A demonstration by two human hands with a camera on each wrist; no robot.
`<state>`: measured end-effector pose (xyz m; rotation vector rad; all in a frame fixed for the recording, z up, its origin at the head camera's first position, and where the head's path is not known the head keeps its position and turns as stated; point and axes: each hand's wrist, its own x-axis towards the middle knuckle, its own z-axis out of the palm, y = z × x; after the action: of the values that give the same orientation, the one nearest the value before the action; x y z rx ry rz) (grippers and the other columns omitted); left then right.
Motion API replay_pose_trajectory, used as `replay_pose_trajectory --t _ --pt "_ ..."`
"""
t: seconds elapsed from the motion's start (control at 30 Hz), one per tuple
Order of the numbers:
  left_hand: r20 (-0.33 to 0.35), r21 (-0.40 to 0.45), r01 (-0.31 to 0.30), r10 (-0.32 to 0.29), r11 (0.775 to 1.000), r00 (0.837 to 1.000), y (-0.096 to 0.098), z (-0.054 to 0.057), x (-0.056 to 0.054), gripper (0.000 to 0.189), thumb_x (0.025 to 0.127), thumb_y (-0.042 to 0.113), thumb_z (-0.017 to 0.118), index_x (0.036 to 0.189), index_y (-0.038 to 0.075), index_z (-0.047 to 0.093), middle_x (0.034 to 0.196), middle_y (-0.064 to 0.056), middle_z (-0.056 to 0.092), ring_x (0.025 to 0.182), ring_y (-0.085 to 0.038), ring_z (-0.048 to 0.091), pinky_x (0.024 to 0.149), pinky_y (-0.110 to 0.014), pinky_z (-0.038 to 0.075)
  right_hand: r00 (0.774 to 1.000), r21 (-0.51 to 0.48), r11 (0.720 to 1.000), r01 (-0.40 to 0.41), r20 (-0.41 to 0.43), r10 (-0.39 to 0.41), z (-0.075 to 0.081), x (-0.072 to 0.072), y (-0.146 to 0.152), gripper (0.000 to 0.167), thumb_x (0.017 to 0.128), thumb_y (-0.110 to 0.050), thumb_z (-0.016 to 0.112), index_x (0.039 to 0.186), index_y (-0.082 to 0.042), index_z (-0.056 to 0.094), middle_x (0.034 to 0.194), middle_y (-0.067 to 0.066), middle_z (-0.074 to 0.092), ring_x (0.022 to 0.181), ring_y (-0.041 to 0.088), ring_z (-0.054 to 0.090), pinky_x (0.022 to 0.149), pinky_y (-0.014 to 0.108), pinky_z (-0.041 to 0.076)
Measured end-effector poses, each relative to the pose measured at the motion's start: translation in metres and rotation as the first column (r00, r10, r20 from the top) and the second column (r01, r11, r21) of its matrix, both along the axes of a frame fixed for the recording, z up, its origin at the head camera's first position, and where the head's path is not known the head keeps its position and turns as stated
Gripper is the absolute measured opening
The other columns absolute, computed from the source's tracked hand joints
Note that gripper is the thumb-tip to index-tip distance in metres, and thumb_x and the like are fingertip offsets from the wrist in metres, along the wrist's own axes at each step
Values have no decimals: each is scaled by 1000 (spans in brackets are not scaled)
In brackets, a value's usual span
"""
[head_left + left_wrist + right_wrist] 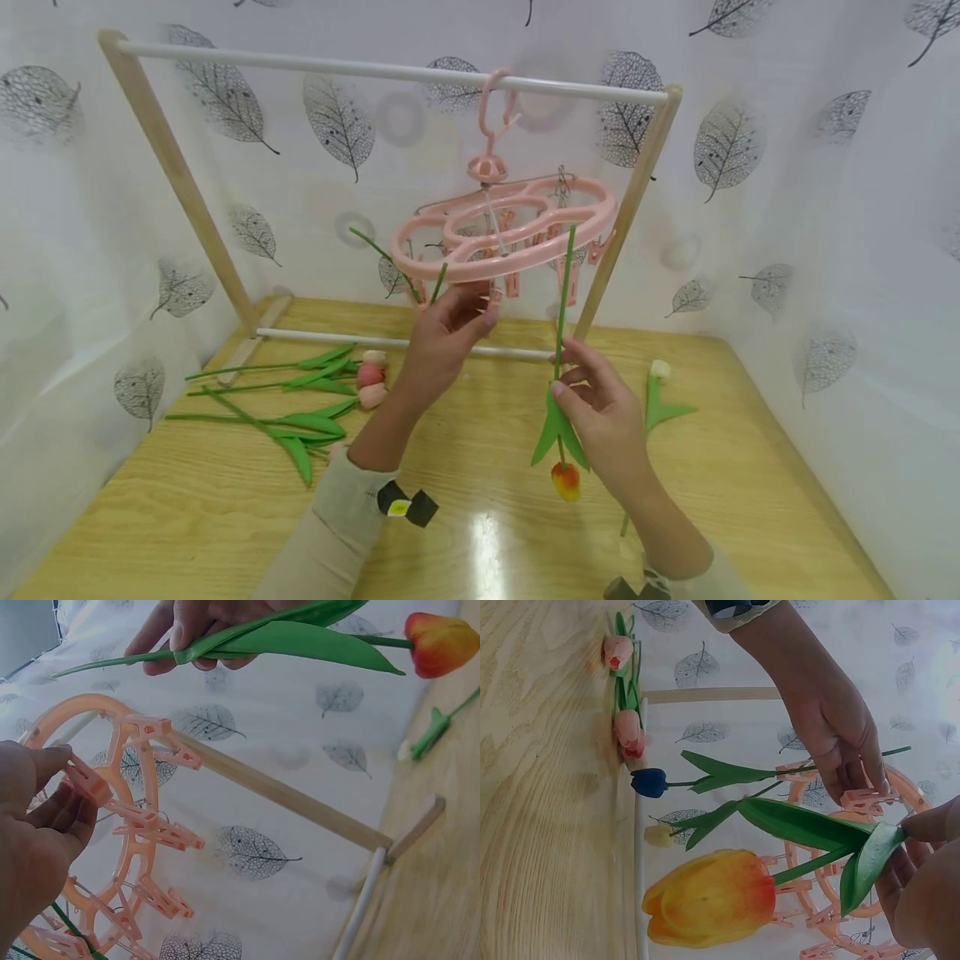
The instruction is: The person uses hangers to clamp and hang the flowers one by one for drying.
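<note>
A pink clip hanger [480, 268] hangs tilted by its hook from a white bar. My left hand [442, 342] pinches one of its pink clothespins [88, 780] at the near rim. An orange-yellow artificial tulip [566, 482] hangs head down from my right hand [603, 408], which holds it by the stem near the leaves. Its bare stem end points up beside the hanger's right part. A blue tulip [649, 782] and a pale yellow tulip [658, 835] hang head down from the hanger's left part; my left hand and arm hide most of them in the head view.
The white bar [300, 60] spans a wooden frame [180, 183] on the wooden table [465, 467]. Several tulips with pink and cream heads [371, 375] lie at the left. A white tulip [660, 371] lies at the right. A leaf-print curtain [787, 208] surrounds the table.
</note>
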<state>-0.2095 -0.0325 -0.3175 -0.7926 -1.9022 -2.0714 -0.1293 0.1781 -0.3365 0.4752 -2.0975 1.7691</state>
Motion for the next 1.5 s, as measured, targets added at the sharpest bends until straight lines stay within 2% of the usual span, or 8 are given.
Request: replay_pose_trajectory --t 0.13,0.23,0.57,0.8,1.03,1.27,1.4,1.5 --pt "14 30 20 -20 999 1000 1 0 2 39 97 5 67 135 3 58 127 -16 60 113 -21 63 91 -29 57 999 5 1000 -6 -36 6 0 0 0 49 92 8 65 139 -5 57 118 3 63 95 16 61 85 20 56" --pt "7 40 7 -7 999 1000 4 0 4 40 96 6 68 134 2 58 126 -15 58 115 -23 64 94 -29 57 999 9 1000 -4 -49 5 0 1 0 48 93 7 65 138 -5 58 118 3 63 95 16 60 86 20 55" --pt "3 58 -12 11 998 1000 5 3 12 27 96 6 68 122 0 60 121 -13 60 114 -23 64 96 -32 56 995 -60 998 -12 -101 6 4 -7 -11 48 91 12 65 137 0 58 114 4 65 96 13 62 86 20 55" --pt "12 13 23 -24 1000 1000 1 6 15 35 99 10 66 132 2 60 129 -12 60 118 -21 62 99 -32 55 998 -84 996 29 -48 -34 16 -20 -17 51 92 9 65 140 -7 57 116 8 64 97 14 63 83 21 57" --pt "5 23 65 -65 998 998 -2 10 12 33 98 7 65 130 5 62 130 -18 58 117 -24 62 99 -34 55 999 -61 997 38 -16 -39 25 -32 -23 52 94 3 66 143 -8 54 119 12 63 101 17 64 86 23 57" --pt "9 35 66 -66 997 998 -3 11 11 34 98 6 65 130 -2 60 127 -14 60 115 -22 64 97 -32 56 1000 -65 998 25 15 -24 21 -37 -29 50 94 2 66 142 -8 55 118 13 63 99 18 64 87 25 58" --pt "16 35 57 -58 998 998 -3 11 12 34 97 6 66 129 -4 60 126 -15 61 113 -22 64 95 -32 57 999 -45 998 41 -34 -42 16 -37 -33 51 93 4 67 141 -8 56 118 12 62 97 17 64 84 24 59" --pt "16 35 47 -48 998 999 -5 13 11 33 96 5 67 127 -2 62 122 -15 62 109 -21 65 92 -32 58 991 -20 997 70 -114 -71 14 -38 -36 51 92 5 68 141 -8 56 118 10 61 97 15 64 81 22 58"
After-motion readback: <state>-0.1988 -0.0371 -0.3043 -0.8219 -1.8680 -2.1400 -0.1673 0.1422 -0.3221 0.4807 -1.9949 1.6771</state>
